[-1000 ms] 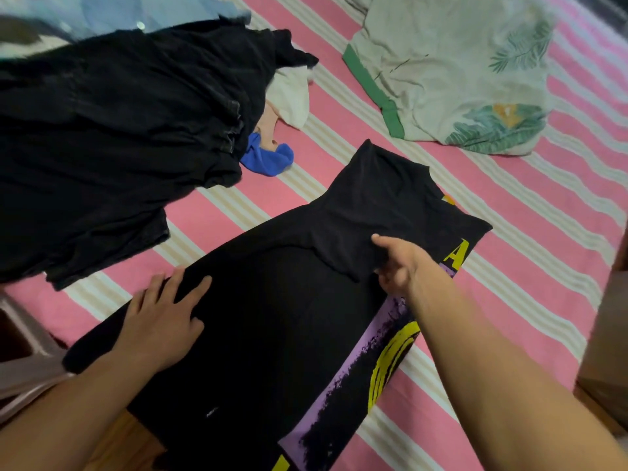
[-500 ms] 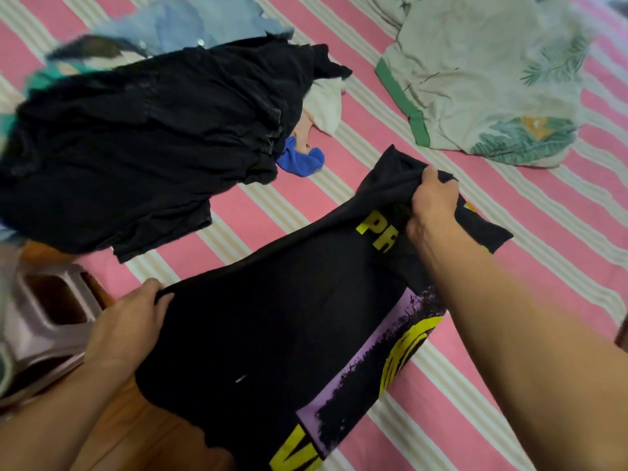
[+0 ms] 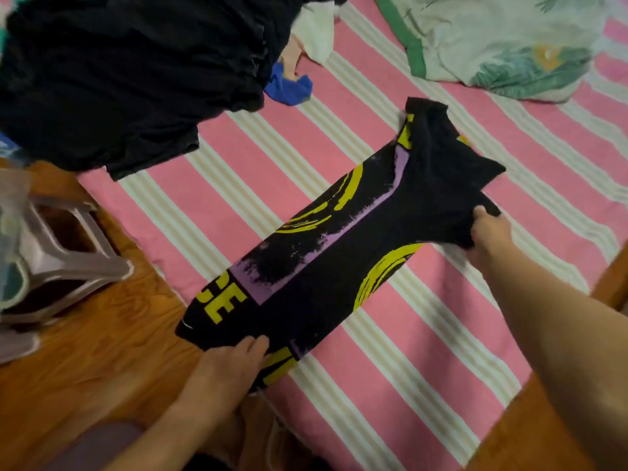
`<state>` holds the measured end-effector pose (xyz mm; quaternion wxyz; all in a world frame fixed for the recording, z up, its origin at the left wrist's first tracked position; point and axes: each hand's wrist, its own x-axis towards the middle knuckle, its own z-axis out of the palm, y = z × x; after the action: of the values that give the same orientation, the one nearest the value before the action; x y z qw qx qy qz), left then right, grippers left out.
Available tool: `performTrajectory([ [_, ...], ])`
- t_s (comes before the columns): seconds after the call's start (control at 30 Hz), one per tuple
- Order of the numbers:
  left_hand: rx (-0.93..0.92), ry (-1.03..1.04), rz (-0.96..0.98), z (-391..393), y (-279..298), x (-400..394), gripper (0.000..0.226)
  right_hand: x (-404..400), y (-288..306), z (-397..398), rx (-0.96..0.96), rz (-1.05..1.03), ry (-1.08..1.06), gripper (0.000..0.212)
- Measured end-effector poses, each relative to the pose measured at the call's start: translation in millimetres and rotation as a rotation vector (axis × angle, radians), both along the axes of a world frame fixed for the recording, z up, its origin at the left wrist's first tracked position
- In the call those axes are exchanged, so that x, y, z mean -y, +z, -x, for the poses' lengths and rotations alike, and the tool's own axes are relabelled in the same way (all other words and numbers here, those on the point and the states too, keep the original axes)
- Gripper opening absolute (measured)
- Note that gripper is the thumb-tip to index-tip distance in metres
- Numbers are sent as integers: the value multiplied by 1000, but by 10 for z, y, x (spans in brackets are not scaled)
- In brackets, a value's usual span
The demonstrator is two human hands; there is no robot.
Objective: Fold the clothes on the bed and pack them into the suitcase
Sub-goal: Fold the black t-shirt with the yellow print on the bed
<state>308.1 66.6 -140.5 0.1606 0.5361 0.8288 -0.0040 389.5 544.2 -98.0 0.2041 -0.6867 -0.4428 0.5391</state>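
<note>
We hold the black printed T-shirt (image 3: 326, 253) at both ends: our left hand (image 3: 224, 372) pinches its near hem, thumb on top of the cloth and the other fingers hidden under it, while our right hand (image 3: 489, 232) has its fingers curled round a bunch of fabric at the sleeve end. The shirt lies folded into a long narrow strip on the pink striped sheet (image 3: 424, 351), running diagonally away from us, yellow lettering and a purple band facing up. Its near end reaches the sheet's edge, where the wooden bed frame (image 3: 102, 368) shows. Left of the shirt, beyond the frame, stands a grey plastic stool (image 3: 68, 253). Farther off, up-left of the shirt and apart from it, sits a heap of black clothes (image 3: 129, 76); a blue cloth (image 3: 289, 86) and a pale cream garment (image 3: 316, 35) poke out at the heap's right side. Farthest, beyond the shirt's collar end, lies a light green leaf-print garment (image 3: 492, 39). We see no suitcase in this view.
</note>
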Motion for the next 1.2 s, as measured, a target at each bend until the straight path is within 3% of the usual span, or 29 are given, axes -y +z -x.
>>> performTrajectory([
  [0.07, 33, 20, 29, -74, -182, -49, 52, 5, -173, -38, -2, 77, -13, 19],
  [0.1, 46, 37, 21, -75, -241, -42, 57, 6, -210, -23, 4, 82, -17, 16],
  [0.17, 70, 31, -11, -65, -177, -27, 42, -40, -226, 4, 14, 11, -5, 9],
  [0.23, 53, 51, -67, -27, -22, 13, 10, -129, -155, 20, 34, -113, 27, 11],
  [0.4, 80, 90, -26, -28, 349, 100, 27, -140, 202, -26, 48, -219, -21, 12],
  [0.6, 117, -31, 85, -279, 168, 13, 14, -174, -132, -281, 163, -145, -61, 27],
  [0.7, 178, -58, 244, -431, 39, -56, 40, -225, -321, -335, 231, -14, -22, 33],
  [0.8, 260, -73, 428, -468, 131, -159, 42, -263, -407, -322, 337, -1, -35, 37],
  [0.87, 357, -116, 494, -365, 246, -290, 42, -186, -358, -255, 358, 24, -164, 43],
  [0.93, 376, -122, 442, -164, 370, -524, 46, -131, -298, -222, 311, 37, -194, 43],
  [1.0, 261, -135, 183, 76, 356, -816, 53, -241, -336, -207, 268, 80, -259, 69],
  [1.07, 151, -212, -54, 331, 223, -1172, 51, -374, -324, -201, 357, 64, -275, 76],
  [1.13, 96, -271, -62, 558, 45, -1579, 47, -508, -278, -192, 578, -79, -86, 59],
  [1.2, 58, -318, -50, 732, -103, -2019, 54, -658, -309, -218, 677, -209, 177, 49],
])
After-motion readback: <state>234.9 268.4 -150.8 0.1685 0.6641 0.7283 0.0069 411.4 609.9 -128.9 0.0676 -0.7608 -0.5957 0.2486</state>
